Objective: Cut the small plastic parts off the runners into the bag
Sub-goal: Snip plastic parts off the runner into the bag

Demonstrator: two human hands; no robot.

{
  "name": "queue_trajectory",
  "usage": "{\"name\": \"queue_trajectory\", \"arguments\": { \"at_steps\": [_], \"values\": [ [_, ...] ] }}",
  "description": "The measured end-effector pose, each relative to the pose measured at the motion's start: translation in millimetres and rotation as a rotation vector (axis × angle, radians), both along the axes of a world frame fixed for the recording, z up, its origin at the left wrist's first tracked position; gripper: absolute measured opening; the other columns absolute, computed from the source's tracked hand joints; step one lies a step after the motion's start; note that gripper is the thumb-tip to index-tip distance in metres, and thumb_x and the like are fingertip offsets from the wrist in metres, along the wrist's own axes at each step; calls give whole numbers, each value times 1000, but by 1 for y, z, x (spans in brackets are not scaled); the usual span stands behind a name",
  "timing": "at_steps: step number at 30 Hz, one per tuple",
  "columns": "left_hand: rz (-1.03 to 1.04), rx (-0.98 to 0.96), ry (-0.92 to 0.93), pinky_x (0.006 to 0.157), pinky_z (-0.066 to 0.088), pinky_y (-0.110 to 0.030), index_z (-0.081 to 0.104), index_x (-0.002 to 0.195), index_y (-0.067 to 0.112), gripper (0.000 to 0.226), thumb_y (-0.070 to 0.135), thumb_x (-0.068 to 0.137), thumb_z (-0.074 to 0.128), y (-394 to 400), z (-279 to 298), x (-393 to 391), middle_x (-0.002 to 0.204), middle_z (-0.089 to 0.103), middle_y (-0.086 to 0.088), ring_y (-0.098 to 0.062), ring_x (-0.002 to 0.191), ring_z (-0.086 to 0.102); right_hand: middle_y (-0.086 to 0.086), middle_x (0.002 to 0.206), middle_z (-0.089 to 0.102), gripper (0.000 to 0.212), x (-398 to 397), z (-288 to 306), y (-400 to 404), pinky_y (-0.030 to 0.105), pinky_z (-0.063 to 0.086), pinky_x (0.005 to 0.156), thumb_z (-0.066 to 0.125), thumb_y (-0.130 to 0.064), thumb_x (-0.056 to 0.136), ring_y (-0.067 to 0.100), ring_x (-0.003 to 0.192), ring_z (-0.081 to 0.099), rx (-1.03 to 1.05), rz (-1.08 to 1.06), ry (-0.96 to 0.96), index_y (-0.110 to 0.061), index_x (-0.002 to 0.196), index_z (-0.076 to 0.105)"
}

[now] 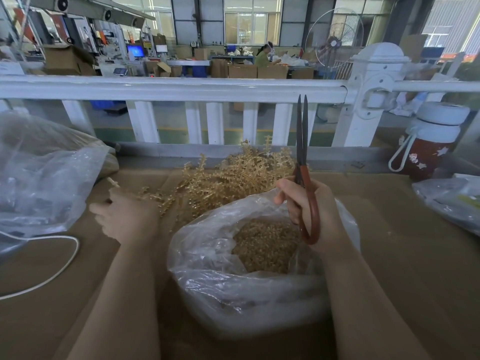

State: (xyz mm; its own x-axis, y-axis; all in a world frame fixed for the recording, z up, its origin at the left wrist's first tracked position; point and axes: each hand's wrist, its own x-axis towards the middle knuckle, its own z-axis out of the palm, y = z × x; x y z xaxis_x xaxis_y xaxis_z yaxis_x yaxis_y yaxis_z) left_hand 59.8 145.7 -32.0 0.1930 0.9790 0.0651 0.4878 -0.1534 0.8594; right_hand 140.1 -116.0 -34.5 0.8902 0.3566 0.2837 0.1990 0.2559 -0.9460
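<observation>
Scissors [302,157] are held upright in the right hand [311,211] above an open plastic bag [207,258], already part-filled with small tan cut parts [265,245], at a cardboard-covered table [402,242] beside a white railing [181,87].

Trouble is judged likeliest at the cut itself: parts snipped away from the bag's mouth could be scattered over the cardboard, and the thin plastic rim, lying just under the blades, could be nicked if the scissors are lowered carelessly. The tangled heap of runners [233,180] behind the bag may also be dragged along when one piece is pulled free.

The right hand's fingers are curled round the red handle loops, and the blades are seen almost closed, tips up. The left hand [124,216] is closed around the stem of a runner at the pile's left edge, a pale stub showing above the knuckles; how firmly it is pinched cannot be told, since the fingertips are hidden. The two hands are kept well apart, the bag between and below them.
</observation>
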Motion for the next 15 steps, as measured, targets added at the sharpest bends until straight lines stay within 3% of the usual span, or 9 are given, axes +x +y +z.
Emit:
{"name": "queue_trajectory", "arguments": {
  "at_steps": [4,7,10,15],
  "values": [
    [-164,36,14,103,40,-51,2,156,4,91,-5,85,59,3,-11,-5,150,21,-25,-50,117,48,10,74,68,15,0,-1,0,24,25,40,68,-17,96,12,42,34,10,4,1,-13,82,70],
    [-181,94,177,103,40,-53,27,146,-4,67,-1,86,57,5,-13,-4,146,22,-26,-51,112,50,10,74,68,16,1,-1,1,24,25,40,69,-17,95,12,42,33,14,9,1,-16,80,72],
    [-153,150,401,110,27,-53,45,133,-2,46,9,90,56,4,-14,-3,145,24,-23,-44,127,35,10,74,69,14,1,-2,1,25,25,41,70,-18,94,13,43,33,11,9,0,-15,81,72],
    [-184,357,346,108,22,-49,62,124,8,34,26,96,56,-3,-9,-3,141,37,-21,-37,130,31,10,75,69,13,2,-3,0,25,27,41,70,-20,94,13,42,35,-2,-10,-13,-12,84,71]
  ]
}}
